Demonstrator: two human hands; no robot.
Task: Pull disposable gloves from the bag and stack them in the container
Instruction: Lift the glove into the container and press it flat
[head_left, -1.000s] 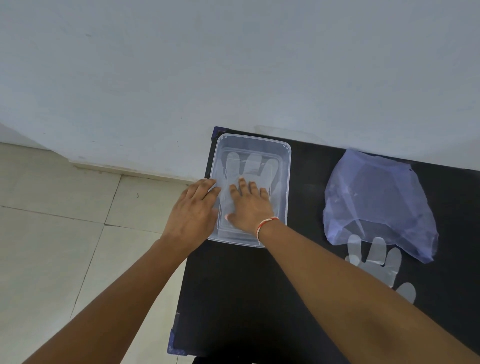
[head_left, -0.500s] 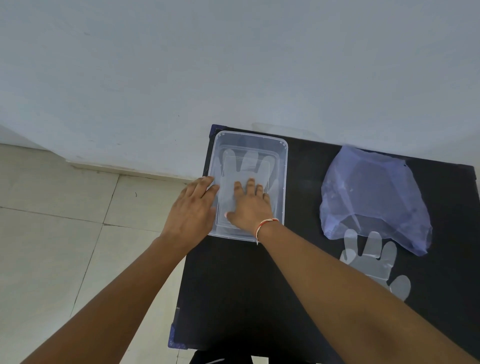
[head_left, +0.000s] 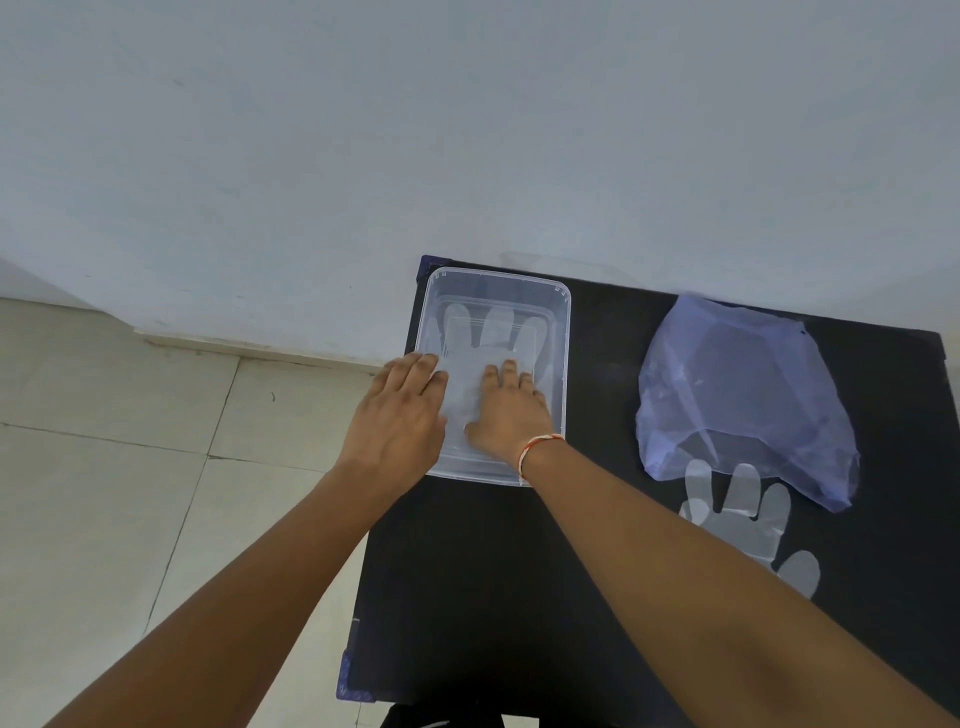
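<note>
A clear plastic container (head_left: 563, 332) stands at the back left of the black table (head_left: 519, 597). Clear disposable gloves (head_left: 496, 332) lie flat inside it, fingers pointing away from me. My right hand (head_left: 506, 410) rests flat on those gloves inside the container, fingers slightly apart. My left hand (head_left: 400, 415) lies on the container's left rim, fingertips touching the edge. A translucent blue bag (head_left: 737, 395) lies at the right, and another clear glove (head_left: 748, 519) sticks out of its near opening onto the table.
The table stands against a pale wall (head_left: 467, 130). Its left edge drops to a tiled floor (head_left: 104, 467). A blue corner guard (head_left: 348, 680) marks the near left corner of the table.
My right hand has slid a little toward me over the gloves, showing more of their fingers. The left hand stays on the rim. The view has shifted slightly.
</note>
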